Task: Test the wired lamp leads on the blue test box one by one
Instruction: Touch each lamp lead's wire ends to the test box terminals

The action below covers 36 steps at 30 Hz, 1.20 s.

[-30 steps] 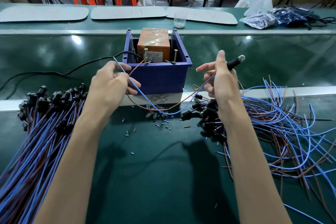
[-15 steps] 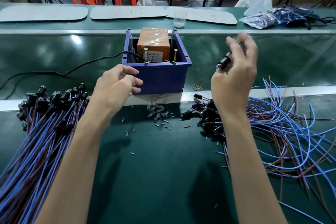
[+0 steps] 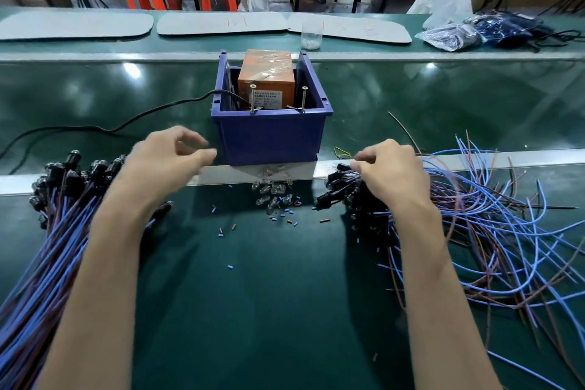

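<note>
Writing first: not much of it is legible. The orange unit (image 3: 266, 73) sitting in the blue test box (image 3: 272, 139) has a pale label on its near face, but the print is too small for me to read. Red strokes (image 3: 235, 21) are scrawled on the grey mats (image 3: 221, 25) along the far side. They look like a pair of bars, nothing I can make out as a word.

Now the hands. My left hand (image 3: 167, 161) hovers just left of the box's near corner. Its fingers are loosely curled, thumb and forefinger apart, nothing in them, and it's a little blurred. My right hand (image 3: 391, 172) is down on the loose heap of lamp leads (image 3: 449, 209) to the right of the box. Its fingers (image 3: 367, 158) are curled onto the black holders at the heap's left edge — whether they've actually caught one, I can't tell.

The box stands on the green tabletop (image 3: 269, 310) between my two hands, a bit beyond them. Two screws (image 3: 252, 98) stand upright at its front rim, both apart from my fingers. A black cable (image 3: 95, 128) runs in from the left. A tidy bundle of leads (image 3: 53, 231) lies by my left forearm, holders pointing away from me. Clear bulbs (image 3: 272, 195) sit in a cluster just in front of the box, with blue and brown snippets scattered around them.
</note>
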### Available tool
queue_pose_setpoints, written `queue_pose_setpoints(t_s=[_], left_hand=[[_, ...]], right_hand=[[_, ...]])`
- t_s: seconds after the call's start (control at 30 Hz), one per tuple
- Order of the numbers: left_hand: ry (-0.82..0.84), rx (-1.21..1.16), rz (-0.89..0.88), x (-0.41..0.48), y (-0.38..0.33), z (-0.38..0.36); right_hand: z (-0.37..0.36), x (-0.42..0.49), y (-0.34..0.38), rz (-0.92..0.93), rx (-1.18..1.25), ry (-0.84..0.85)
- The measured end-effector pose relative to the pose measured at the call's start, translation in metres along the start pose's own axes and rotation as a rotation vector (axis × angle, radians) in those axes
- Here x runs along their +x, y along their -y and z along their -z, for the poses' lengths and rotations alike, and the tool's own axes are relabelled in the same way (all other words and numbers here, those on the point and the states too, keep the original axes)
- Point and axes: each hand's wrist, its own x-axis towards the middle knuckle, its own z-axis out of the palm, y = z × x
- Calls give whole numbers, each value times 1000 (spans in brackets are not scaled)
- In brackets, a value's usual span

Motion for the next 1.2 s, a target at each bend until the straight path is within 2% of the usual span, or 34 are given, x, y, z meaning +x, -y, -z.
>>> queue_pose_setpoints(t_s=[0.1,0.17,0.27,0.43,0.53,0.63,0.9,1.1,1.2], left_hand=[[-101,290,132,6,27,21],[-108,352,207,8,39,30],[-77,433,275,8,48,30],[-36,443,267,13,51,22],[-21,441,235,18,53,20],[29,451,245,20,57,19],[22,487,245,22,62,16],[148,541,254,19,64,26],[59,490,211,21,64,32]], right_hand=[[-2,7,-7,-34,49,-6],[-3,12,-12,-56,122,2],[-4,18,-17,-71,356,-2],[1,24,-27,-78,490,-15],[8,24,-31,-122,681,38],[15,24,-36,-72,796,9],[17,21,-26,44,784,-24],[20,12,-13,128,773,10],[22,6,-5,174,776,29]])
